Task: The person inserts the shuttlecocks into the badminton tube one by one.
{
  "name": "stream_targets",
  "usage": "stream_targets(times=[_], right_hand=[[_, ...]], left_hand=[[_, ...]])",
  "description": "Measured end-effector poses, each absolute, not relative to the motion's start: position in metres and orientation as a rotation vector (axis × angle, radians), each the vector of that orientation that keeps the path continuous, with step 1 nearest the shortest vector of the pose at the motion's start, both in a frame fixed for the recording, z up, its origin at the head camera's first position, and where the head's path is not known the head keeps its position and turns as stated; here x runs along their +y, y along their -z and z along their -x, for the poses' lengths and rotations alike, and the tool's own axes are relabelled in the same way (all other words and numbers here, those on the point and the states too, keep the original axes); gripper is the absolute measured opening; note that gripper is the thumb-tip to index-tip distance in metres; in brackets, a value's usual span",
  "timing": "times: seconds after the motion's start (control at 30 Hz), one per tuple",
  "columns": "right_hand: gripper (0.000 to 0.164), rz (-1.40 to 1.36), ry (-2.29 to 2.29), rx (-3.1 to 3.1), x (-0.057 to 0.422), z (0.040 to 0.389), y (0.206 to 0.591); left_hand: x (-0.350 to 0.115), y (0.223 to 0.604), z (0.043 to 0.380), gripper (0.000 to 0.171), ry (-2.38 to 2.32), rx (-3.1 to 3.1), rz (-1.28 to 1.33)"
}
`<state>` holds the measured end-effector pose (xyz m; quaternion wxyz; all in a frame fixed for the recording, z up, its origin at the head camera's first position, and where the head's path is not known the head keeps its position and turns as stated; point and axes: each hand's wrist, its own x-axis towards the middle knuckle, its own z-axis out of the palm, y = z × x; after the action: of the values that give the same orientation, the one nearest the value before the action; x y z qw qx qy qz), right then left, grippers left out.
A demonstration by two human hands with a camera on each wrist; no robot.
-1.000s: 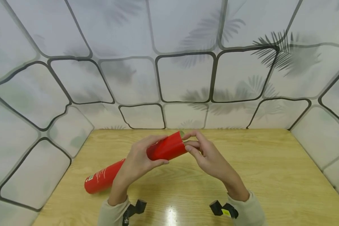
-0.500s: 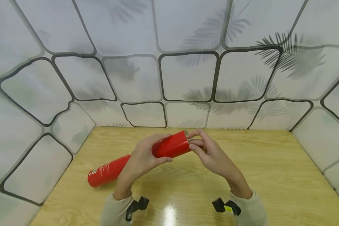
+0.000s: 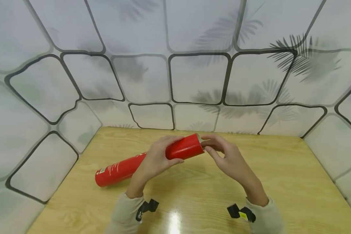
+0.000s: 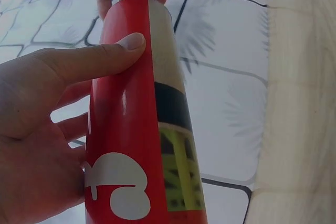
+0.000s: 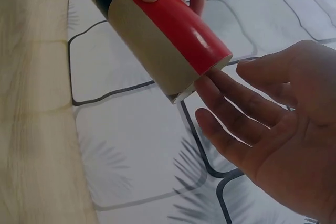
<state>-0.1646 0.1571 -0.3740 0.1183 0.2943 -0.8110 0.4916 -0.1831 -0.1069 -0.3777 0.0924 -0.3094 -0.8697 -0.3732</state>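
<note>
A long red cardboard tube (image 3: 185,148) slants across the table in the head view, its right end raised. White lettering, a tan strip and a yellow-green patterned patch show on the tube (image 4: 123,124) in the left wrist view. My left hand (image 3: 156,159) grips it, thumb laid along the near side, hiding its middle. At the open right end, my right hand (image 3: 231,159) has its fingers loosely extended. The right wrist view shows fingertips (image 5: 207,85) at the mouth, with the thumb apart; how far they reach inside is hidden.
A pale wooden table (image 3: 286,182) spreads beneath both hands. Behind it and at the sides stand pale walls (image 3: 199,78) with dark-outlined stone shapes and leaf prints. Black camera mounts (image 3: 147,206) are strapped at both sleeves.
The head view has shifted slightly. Both hands and the tube have moved to the right in it. My right fingers now lie closer against the tube's open end; the left grip stays.
</note>
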Motion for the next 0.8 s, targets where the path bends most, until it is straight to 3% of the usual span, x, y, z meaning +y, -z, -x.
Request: stream_targets(times=[0.37, 0.8], right_hand=[[0.025, -0.716, -1.061, -2.466, 0.188, 0.162, 0.415], [0.043, -0.562, -0.835, -2.635, 0.218, 0.154, 0.454]], left_hand=[[-0.081, 0.405, 0.196, 0.068, 0.858, -2.73, 0.95], [-0.064, 0.433, 0.198, 0.062, 0.734, -2.778, 1.085]])
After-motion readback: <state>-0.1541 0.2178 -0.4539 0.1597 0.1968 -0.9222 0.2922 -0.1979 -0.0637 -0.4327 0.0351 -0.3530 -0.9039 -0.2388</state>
